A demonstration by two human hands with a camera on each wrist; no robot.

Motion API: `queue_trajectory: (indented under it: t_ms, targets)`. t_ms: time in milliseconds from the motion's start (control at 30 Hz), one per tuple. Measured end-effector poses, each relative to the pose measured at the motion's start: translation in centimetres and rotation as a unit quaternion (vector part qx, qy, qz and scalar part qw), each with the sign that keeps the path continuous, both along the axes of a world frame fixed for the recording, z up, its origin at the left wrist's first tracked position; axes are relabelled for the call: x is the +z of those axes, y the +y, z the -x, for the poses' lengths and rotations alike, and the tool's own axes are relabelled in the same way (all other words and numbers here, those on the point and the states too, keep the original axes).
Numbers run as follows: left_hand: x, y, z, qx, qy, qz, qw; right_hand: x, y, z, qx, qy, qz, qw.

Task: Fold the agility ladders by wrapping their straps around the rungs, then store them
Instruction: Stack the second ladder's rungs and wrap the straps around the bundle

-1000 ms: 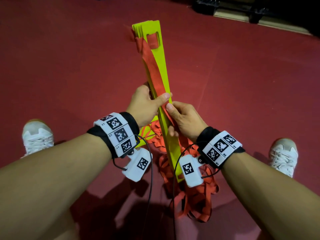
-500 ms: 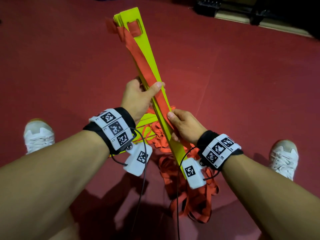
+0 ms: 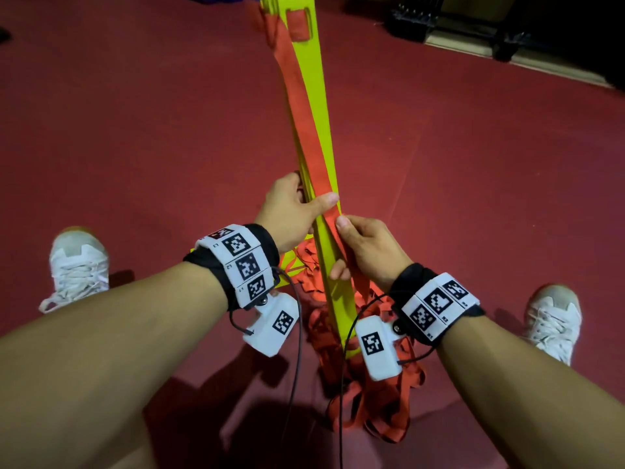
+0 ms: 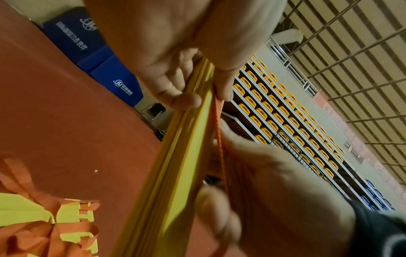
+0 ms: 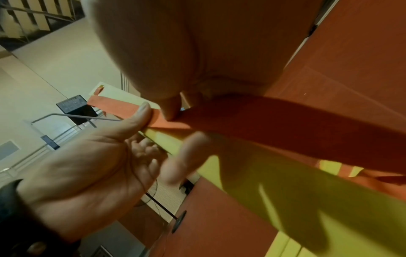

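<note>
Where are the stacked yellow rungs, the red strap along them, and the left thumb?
stacked yellow rungs (image 3: pixel 318 106), head view, bare flat face above the hands.
red strap (image 3: pixel 297 106), head view, mid-length.
left thumb (image 3: pixel 324 201), head view, thumb tip on the strap.

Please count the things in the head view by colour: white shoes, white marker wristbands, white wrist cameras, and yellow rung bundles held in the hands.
White shoes: 2
White marker wristbands: 2
White wrist cameras: 2
Yellow rung bundles held: 1
Total: 7

White sneakers (image 3: pixel 78 265) on red floor (image 3: pixel 473 164); blue mats (image 4: pixel 94 57) and orange-seated bleachers (image 4: pixel 285 111) beyond.
</note>
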State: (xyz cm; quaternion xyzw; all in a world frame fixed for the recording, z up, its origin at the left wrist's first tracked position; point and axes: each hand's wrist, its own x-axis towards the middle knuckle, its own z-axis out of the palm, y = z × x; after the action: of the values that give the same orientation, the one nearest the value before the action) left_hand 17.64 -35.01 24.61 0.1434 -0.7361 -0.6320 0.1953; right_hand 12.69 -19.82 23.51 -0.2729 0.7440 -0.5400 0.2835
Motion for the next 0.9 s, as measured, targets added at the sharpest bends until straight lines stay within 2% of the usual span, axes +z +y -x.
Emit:
queue_trajectory:
  t_ms: [233,500,667,800,900]
  targets:
    - [1.2,-1.7,0.2,0.042,0.054,-0.043,0.997,-1.1,0.2,-0.2,-0.007,-0.081,-0.038,0.996]
    - [0.8,-0.9,-0.1,0.049,0.062,-0.092,0.993,-1.1,0.4,-0.4,-0.022,0.069,-0.112,0.991]
    - [-0.8,0.7,-0.8,-0.04,-0.035,-0.075,0.996,-0.4,0.6,-0.8,-0.035,0.088,-0.098,0.991]
    - [-1.1,0.7,-0.3,-0.03,-0.022,-0.044,0.998,-0.4,0.6,-0.7,-0.049,0.066,-0.071,0.994]
    - [-0.4,0.6,-0.2,-0.018,-0.008,-0.067,0.998,-0.3,0.6,-0.7,-0.041,0.012,-0.033,0.999]
